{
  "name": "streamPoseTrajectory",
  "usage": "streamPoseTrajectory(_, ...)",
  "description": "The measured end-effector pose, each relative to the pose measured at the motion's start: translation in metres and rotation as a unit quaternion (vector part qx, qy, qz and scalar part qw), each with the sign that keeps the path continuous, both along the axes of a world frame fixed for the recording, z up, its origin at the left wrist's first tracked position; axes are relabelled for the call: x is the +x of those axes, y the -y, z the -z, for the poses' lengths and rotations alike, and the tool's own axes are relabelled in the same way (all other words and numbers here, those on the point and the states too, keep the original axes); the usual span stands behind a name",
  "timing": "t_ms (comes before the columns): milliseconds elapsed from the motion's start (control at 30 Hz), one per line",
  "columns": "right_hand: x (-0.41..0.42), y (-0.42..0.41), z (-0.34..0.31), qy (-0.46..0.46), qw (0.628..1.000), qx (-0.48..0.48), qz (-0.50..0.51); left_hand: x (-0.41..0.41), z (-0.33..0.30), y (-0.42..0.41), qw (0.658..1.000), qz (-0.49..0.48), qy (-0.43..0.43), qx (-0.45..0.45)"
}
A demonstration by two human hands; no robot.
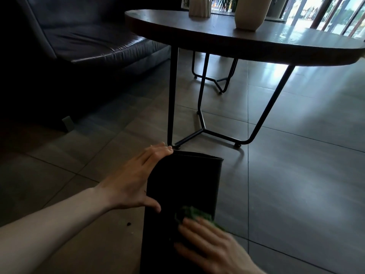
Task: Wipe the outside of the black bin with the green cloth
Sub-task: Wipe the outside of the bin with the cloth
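Black bin [183, 186] bears no readable writing; left hand [130, 180] spread against it, right hand [209, 244] pressing green cloth [192, 213] flat.

Black bin [183, 186] lying on side on floor; green cloth [194, 214] crumpled against its upper side.

This looks like a lounge or lobby seating area. A dark leather sofa [83, 44] stands beside a round wooden worktop [246, 38] on thin black metal legs, which carries 2 pale ceramic vases [251, 10]. The floor [296, 155] is laid with large grey tiles. Tall glazing [335, 14] with slim vertical frames lets in bright daylight from outside.
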State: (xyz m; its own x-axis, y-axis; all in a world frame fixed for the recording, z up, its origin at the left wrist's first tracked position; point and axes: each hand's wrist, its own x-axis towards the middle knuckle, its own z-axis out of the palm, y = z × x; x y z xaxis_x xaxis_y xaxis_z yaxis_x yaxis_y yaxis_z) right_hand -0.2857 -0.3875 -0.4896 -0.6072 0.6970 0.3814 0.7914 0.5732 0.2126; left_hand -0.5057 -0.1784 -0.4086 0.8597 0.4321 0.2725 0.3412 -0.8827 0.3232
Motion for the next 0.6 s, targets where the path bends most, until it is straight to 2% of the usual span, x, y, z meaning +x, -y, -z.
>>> streamPoseTrajectory(67, 0.002, 0.019, 0.007, 0.036, 0.999, -0.019, 0.016, -0.002, 0.0, 0.001, 1.0, -0.006, 0.001, -0.003)
streamPoseTrajectory(133, 0.012, 0.026, -0.002, -0.06, 0.995, -0.031, 0.068, -0.004, 0.002, 0.001, 1.0, -0.011, 0.003, -0.006)
streamPoseTrajectory(200, 0.034, 0.022, -0.017, -0.195, 0.969, -0.005, 0.151, -0.008, 0.004, -0.001, 1.0, -0.012, 0.0, -0.009)
streamPoseTrajectory(300, 0.079, 0.002, -0.056, -0.382, 0.87, -0.011, 0.312, -0.02, 0.005, -0.007, 1.0, -0.014, -0.012, -0.004)
streamPoseTrajectory(367, 0.107, -0.016, -0.082, -0.452, 0.801, -0.037, 0.392, -0.027, 0.003, -0.009, 1.0, -0.015, -0.017, 0.0)
streamPoseTrajectory(433, 0.127, -0.035, -0.095, -0.475, 0.774, -0.081, 0.412, -0.027, 0.0, -0.008, 1.0, -0.009, -0.018, 0.004)
streamPoseTrajectory(500, 0.138, -0.051, -0.098, -0.446, 0.787, -0.131, 0.405, -0.026, -0.001, -0.007, 1.0, 0.003, -0.02, 0.01)
streamPoseTrajectory(533, 0.139, -0.058, -0.098, -0.42, 0.805, -0.155, 0.388, -0.026, -0.002, -0.007, 1.0, 0.007, -0.021, 0.015)
streamPoseTrajectory(600, 0.136, -0.071, -0.097, -0.319, 0.866, -0.19, 0.337, -0.03, -0.003, -0.009, 0.999, 0.016, -0.024, 0.025)
